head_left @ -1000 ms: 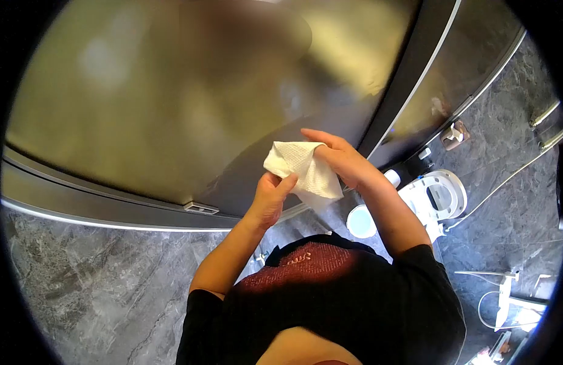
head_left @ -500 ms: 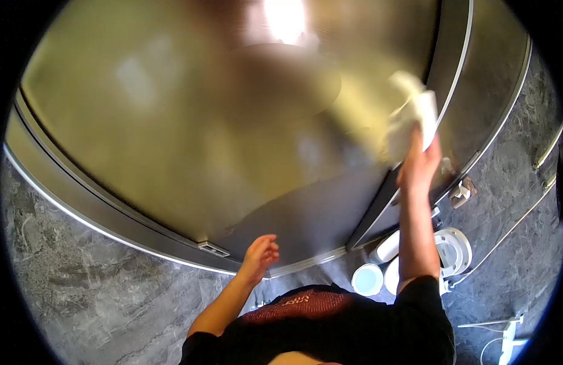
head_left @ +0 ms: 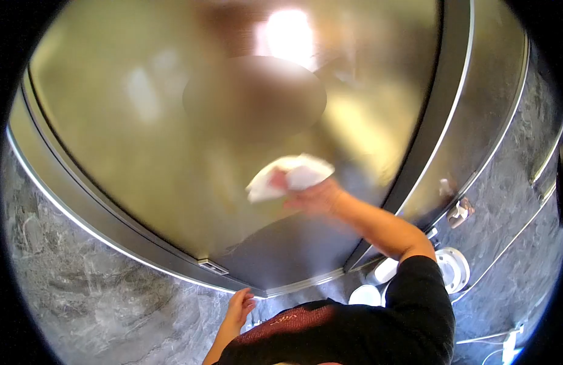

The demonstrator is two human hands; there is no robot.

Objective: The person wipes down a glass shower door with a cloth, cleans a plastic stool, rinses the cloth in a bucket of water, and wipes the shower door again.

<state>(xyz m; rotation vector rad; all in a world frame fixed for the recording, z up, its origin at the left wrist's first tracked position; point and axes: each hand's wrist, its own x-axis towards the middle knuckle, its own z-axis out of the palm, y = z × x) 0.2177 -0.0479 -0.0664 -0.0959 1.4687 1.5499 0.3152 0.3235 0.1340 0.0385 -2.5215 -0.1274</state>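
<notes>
My right hand (head_left: pixel 318 196) grips a folded white cloth (head_left: pixel 290 176) in front of a large glossy door panel (head_left: pixel 141 158). The cloth looks laid against the panel, though the exact contact cannot be made out. Lower left of it, my left hand (head_left: pixel 240 309) hangs near my body with loosely bent fingers and nothing in it. It is close to the bottom edge of the dark door frame (head_left: pixel 153 254), where a small metal latch plate (head_left: pixel 213 266) sits.
Grey marbled wall tiles (head_left: pixel 99 292) flank the door. To the right stand a white toilet (head_left: pixel 455 267) and a round white tub (head_left: pixel 365 295). A paper holder (head_left: pixel 459 213) and a rail (head_left: pixel 546 194) are on the right wall.
My right hand has swept the cloth leftward and down, from the right frame to the middle of the panel. My left hand has dropped lower, toward my body.
</notes>
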